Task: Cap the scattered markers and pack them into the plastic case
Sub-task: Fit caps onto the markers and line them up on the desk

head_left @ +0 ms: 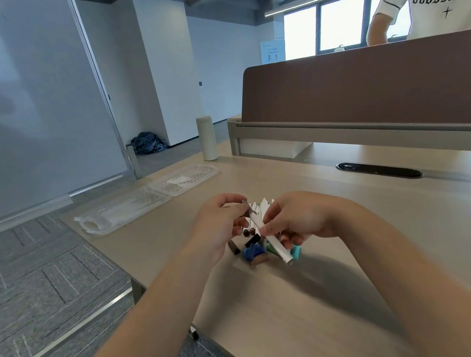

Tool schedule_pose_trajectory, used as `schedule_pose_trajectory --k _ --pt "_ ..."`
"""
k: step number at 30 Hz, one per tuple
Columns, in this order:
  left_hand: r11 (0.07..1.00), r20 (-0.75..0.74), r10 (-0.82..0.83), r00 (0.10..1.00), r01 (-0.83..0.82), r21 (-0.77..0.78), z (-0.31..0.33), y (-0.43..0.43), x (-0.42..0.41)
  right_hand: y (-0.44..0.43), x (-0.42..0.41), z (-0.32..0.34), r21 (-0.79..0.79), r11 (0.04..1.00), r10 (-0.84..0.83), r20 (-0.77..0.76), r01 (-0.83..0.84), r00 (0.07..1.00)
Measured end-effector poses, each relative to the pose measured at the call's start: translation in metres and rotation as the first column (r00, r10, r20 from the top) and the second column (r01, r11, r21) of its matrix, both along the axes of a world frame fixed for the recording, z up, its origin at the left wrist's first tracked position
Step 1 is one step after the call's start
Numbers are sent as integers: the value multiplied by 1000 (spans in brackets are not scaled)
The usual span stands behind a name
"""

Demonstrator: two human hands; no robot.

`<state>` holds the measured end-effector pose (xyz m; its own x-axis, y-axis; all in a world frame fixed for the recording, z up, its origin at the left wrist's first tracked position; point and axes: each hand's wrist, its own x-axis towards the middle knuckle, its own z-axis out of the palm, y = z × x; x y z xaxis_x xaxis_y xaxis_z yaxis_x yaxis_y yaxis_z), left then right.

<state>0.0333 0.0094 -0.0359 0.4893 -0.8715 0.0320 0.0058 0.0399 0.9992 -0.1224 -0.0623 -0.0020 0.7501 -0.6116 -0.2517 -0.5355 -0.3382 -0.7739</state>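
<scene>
The right hand (297,218) curls its thumb and fingers round a white marker (267,234), which slants down toward the desk (368,251). At the marker's upper end the left hand (219,224) pinches what looks like a grey cap (248,208), though blur hides whether it is seated. Both hands screen a cluster of white markers (264,203) behind them and loose coloured caps (254,253) beneath. The clear plastic case (148,200) lies open, well apart at the desk's far left edge, near a pale bottle (207,137). A brown divider (364,87) stands behind.

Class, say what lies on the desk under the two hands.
Loose caps, blue, black, brown and teal, with white markers; the left hand and right hand hide the rest.
</scene>
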Motion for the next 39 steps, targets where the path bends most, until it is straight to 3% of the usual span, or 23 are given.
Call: schedule_pose_trajectory --k 6,13,17,20,25,29,33,39 --pt "997 170 59 984 -51 -51 1 0 -5 -3 3 -1 -145 988 -45 71 55 996" --pt "990 188 112 976 -94 -102 3 -8 -13 -3 -2 2 -186 975 -94 149 121 984" --pt "995 247 86 965 -69 -74 10 -14 -26 -6 -13 8 -172 973 -137 111 154 984" --pt "1000 334 30 942 -28 -10 18 -17 -31 -17 -21 11 -209 929 -281 129 304 951" --pt "997 418 6 908 -35 62 27 -22 -29 -53 -25 -12 -336 821 -516 -92 461 852" --pt "996 426 -39 904 3 86 28 -24 -28 -68 -20 -28 -481 758 -586 -203 441 785" --pt "996 426 -49 903 14 85 25 -27 -28 -73 -17 -31 -521 744 -603 -253 418 757" --pt "990 523 -65 850 -12 143 17 -28 -27 -73 2 -32 -575 678 -614 -101 458 782"
